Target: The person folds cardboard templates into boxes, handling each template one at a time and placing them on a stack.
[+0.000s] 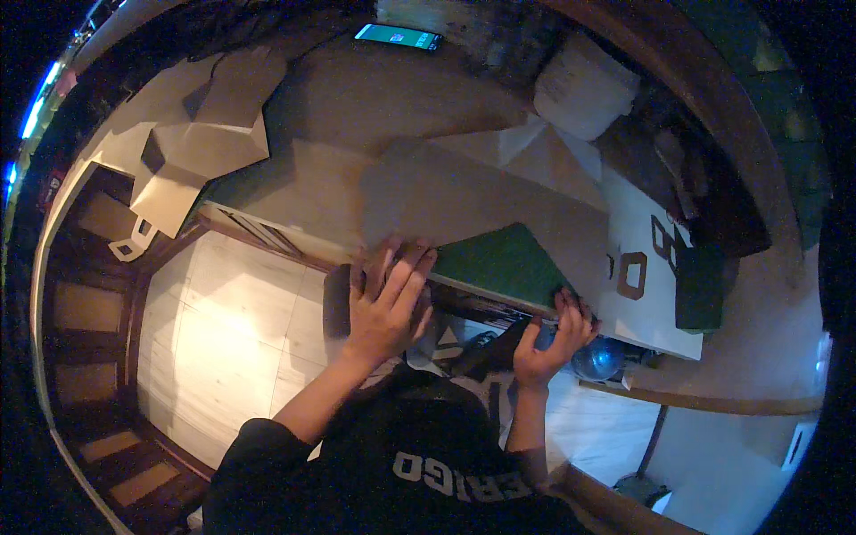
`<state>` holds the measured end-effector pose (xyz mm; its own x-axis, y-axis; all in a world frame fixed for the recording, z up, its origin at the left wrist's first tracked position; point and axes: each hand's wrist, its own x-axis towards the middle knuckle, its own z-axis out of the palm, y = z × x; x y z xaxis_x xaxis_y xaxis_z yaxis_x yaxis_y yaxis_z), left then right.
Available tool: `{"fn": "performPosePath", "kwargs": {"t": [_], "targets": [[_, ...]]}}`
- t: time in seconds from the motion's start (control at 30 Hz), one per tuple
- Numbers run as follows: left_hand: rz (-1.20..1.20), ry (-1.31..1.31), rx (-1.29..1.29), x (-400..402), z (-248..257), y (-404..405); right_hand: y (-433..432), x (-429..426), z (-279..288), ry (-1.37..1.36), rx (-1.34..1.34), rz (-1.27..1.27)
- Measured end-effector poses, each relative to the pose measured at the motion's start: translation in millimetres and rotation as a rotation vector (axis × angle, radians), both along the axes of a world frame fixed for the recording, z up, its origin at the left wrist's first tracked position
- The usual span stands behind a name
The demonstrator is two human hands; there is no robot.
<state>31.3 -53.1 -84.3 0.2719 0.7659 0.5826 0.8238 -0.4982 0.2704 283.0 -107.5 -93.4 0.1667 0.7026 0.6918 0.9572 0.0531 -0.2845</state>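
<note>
A large brown sheet of paper or card [481, 194] lies across the table before me. At the table's front edge a green triangular area [505, 264] shows against the sheet; whether it is a flap or the surface beneath, I cannot tell. My left hand [388, 304] rests at the triangle's left end, palm down, fingers spread and slightly blurred. At its right corner is my right hand [555, 341], with fingertips over the edge and thumb lower. Whether the right fingers pinch the sheet is unclear.
Folded, angular brown paper [207, 150] stands at the left. A lit phone [398, 37] lies at the back, near a pale crumpled bag [585, 87]. To the right are a white board with a dark-outlined shape [632, 275] and a green block [699, 287]. Below is a tiled floor [221, 334].
</note>
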Motion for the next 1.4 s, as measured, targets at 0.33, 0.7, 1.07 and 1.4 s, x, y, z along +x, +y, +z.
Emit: {"fn": "performPosePath", "kwargs": {"t": [0.33,0.7,1.07,1.4], "targets": [[0.096,0.001,0.053,-22,-6,0,-2,1,-1,-0.011,0.003,0.004],[0.048,-0.192,0.031,-35,18,3,-1,2,-3,-0.021,0.026,0.026],[0.046,-0.255,0.088,-31,26,18,-1,2,-3,0.005,0.015,0.015],[0.070,-0.259,0.035,-23,36,11,-21,-1,16,0.140,-0.031,0.088]]}}
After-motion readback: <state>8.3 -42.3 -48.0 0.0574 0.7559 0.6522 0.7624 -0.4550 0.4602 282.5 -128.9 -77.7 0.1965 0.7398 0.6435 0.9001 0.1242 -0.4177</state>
